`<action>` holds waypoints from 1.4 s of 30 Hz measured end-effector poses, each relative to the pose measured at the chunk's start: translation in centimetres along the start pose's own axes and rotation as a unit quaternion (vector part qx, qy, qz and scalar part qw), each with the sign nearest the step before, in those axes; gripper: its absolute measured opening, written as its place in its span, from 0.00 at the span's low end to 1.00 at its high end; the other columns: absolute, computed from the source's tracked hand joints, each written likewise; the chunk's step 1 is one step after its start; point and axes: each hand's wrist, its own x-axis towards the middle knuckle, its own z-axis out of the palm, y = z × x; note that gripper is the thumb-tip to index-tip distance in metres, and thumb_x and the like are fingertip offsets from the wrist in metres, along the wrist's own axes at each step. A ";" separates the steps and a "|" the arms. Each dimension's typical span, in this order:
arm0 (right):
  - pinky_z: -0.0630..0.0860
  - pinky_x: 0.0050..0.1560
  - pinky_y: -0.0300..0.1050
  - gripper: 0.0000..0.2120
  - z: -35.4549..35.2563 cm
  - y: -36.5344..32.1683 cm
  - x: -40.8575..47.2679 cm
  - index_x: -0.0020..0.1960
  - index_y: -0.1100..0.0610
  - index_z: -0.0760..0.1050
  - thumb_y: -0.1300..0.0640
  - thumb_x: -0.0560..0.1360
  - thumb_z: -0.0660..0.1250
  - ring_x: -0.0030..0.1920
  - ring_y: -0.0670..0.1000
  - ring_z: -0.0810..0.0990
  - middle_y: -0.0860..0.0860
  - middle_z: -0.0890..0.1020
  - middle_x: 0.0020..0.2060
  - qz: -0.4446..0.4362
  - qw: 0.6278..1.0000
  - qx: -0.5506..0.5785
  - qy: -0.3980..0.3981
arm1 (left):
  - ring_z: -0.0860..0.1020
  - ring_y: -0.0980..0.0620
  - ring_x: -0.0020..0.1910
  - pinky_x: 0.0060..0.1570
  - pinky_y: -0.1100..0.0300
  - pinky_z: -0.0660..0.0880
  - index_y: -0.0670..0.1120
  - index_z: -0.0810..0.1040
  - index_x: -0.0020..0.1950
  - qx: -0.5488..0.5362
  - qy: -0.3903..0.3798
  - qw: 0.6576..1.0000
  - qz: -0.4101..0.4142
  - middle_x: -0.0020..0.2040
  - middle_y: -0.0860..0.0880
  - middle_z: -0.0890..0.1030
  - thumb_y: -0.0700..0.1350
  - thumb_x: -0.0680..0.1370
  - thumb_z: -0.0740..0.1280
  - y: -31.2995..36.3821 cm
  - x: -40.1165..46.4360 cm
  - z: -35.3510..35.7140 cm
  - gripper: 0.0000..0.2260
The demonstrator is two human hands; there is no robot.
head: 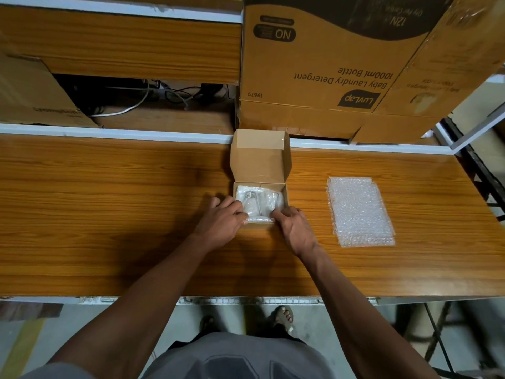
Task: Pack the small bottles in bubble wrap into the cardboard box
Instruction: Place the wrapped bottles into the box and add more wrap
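Nearest the viewer, both hands reach over the tabletop (136, 228) to the box (259, 187), which serves as landmark. The left hand (218, 222) lies at the box's near left corner, fingers curled onto the wrapped bundle (258, 202); the right hand (296, 228) sits at the near right corner, fingertips pinching the bundle's near edge. The bundle, small bottles in bubble wrap, lies inside the box. Right of the box, well apart, a stack of bubble wrap sheets (360, 212) lies flat. Beyond the box its lid (259, 157) stands open, and behind that sits a large carton (322, 77) on a shelf.
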 end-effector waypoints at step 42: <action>0.69 0.53 0.53 0.20 -0.2 1.7 3.7 0.73 0.37 0.75 0.44 0.81 0.68 0.63 0.59 0.70 0.48 0.73 0.72 0.027 0.997 -0.063 0.041 | 0.69 0.46 0.67 0.58 0.46 0.61 0.52 0.79 0.69 -0.033 -0.105 0.993 -0.042 0.63 0.53 0.78 0.46 0.77 0.74 5.4 4.0 -0.1 0.20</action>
